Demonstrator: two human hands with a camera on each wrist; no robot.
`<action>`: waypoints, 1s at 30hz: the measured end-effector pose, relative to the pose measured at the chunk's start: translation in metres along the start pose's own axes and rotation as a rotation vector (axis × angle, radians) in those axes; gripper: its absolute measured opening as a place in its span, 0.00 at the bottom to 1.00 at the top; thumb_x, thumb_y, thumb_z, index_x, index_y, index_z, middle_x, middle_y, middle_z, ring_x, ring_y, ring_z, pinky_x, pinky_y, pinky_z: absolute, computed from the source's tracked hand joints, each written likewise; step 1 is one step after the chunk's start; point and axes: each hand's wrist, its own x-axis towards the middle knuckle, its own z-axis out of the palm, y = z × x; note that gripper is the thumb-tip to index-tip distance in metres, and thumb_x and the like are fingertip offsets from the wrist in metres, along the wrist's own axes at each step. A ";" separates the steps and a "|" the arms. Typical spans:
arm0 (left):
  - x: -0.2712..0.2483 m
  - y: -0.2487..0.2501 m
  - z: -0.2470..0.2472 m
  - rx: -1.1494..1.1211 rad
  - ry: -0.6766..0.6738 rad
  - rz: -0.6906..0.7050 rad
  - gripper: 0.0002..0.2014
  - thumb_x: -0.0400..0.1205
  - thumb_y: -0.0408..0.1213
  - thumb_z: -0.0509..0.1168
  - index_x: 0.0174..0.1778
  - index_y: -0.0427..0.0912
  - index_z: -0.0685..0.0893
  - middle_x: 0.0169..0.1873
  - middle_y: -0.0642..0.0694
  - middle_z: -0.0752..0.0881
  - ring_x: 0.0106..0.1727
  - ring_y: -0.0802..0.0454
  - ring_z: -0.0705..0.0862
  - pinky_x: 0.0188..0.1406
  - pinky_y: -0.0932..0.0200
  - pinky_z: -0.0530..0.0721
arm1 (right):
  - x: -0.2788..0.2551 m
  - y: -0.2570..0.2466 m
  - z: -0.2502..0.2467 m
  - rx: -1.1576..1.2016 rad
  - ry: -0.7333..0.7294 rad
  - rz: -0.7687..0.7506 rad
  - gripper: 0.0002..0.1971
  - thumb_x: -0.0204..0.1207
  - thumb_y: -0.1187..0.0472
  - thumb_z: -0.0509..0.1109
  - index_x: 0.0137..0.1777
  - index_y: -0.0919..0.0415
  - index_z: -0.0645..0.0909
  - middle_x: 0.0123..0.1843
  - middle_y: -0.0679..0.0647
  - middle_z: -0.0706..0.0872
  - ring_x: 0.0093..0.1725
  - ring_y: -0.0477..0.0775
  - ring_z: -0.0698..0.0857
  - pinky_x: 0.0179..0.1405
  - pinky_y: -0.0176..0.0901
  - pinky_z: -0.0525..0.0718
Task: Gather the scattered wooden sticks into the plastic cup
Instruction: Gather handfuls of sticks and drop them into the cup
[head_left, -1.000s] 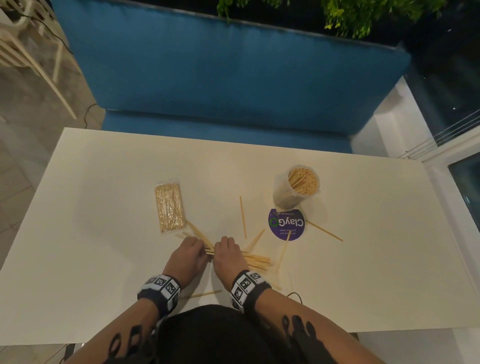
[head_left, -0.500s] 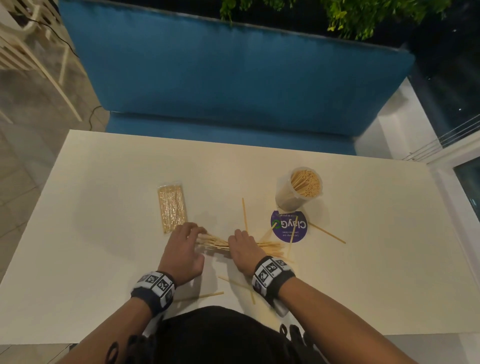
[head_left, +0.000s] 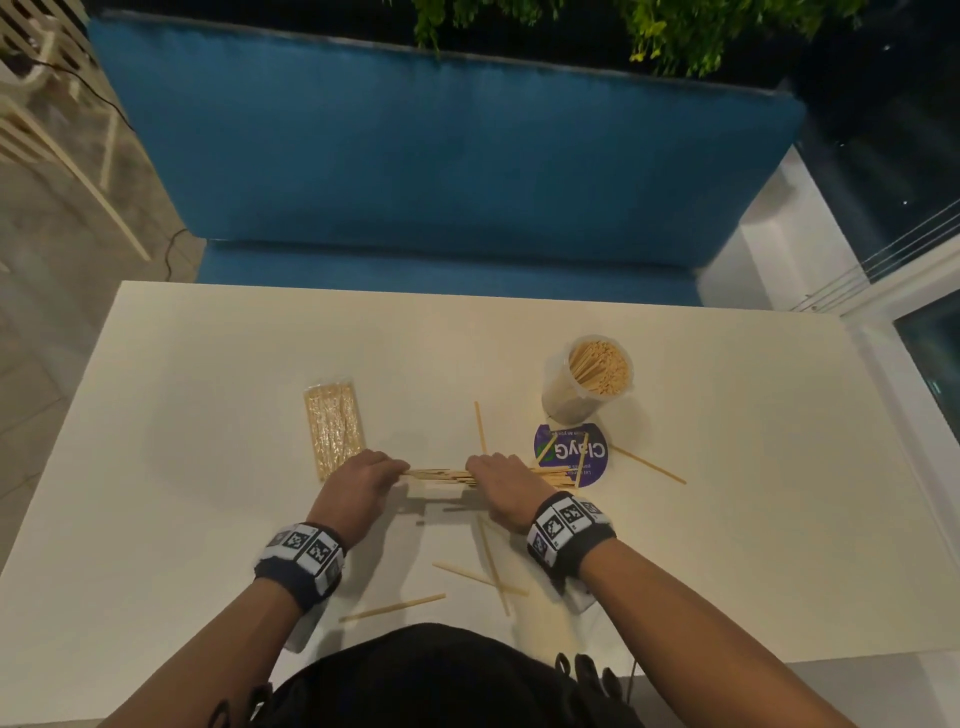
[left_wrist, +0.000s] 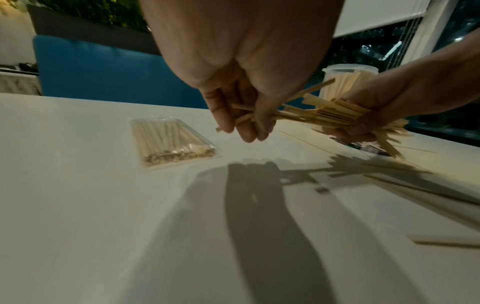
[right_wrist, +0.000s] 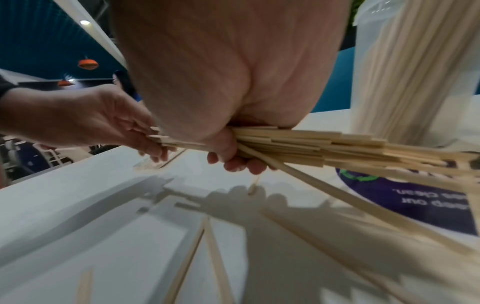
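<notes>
Head view: left hand and right hand knuckles-up over the white table, fingers of both curled round opposite ends of one bundle of wooden sticks held level between them. Beyond the right hand, a translucent plastic cup, upright, packed with pale sticks. Just before it, a round purple sticker flat on the table. Left of the hands, a clear flat packet of sticks. Loose sticks thin, flat and straight, scattered near the table's front edge and by the sticker.

Left wrist view: left hand with fingertips bent down round the bundle's near end; bundle of wooden sticks clear of the table, ends uneven. Right hand clasping the far end, plastic cup behind it. Packet of sticks glossy, lying flat.

Right wrist view: right hand wrapped tight round the bundle of wooden sticks, square-cut ends fanned out toward the cup. Plastic cup close at right, cloudy wall. Left hand pinching the opposite end. Purple sticker under the fanned tips.
</notes>
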 end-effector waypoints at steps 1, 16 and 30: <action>0.001 -0.005 -0.003 -0.026 0.015 -0.042 0.11 0.81 0.27 0.72 0.56 0.41 0.93 0.44 0.44 0.92 0.44 0.43 0.88 0.45 0.49 0.86 | -0.001 0.003 -0.003 0.020 0.012 0.009 0.21 0.74 0.78 0.61 0.66 0.65 0.72 0.60 0.63 0.79 0.57 0.66 0.76 0.49 0.51 0.64; 0.024 0.064 0.003 -0.976 0.006 -0.604 0.10 0.78 0.34 0.78 0.55 0.47 0.94 0.46 0.42 0.94 0.45 0.46 0.92 0.46 0.52 0.89 | 0.016 -0.008 -0.037 0.483 0.172 0.076 0.07 0.87 0.67 0.59 0.61 0.60 0.75 0.51 0.56 0.82 0.48 0.59 0.81 0.46 0.51 0.78; 0.029 0.081 0.004 -1.413 0.035 -1.026 0.06 0.84 0.19 0.63 0.51 0.22 0.85 0.46 0.25 0.91 0.52 0.32 0.92 0.53 0.47 0.93 | 0.017 -0.029 -0.012 0.136 0.156 0.005 0.16 0.79 0.71 0.62 0.67 0.65 0.72 0.58 0.64 0.79 0.53 0.67 0.79 0.47 0.52 0.67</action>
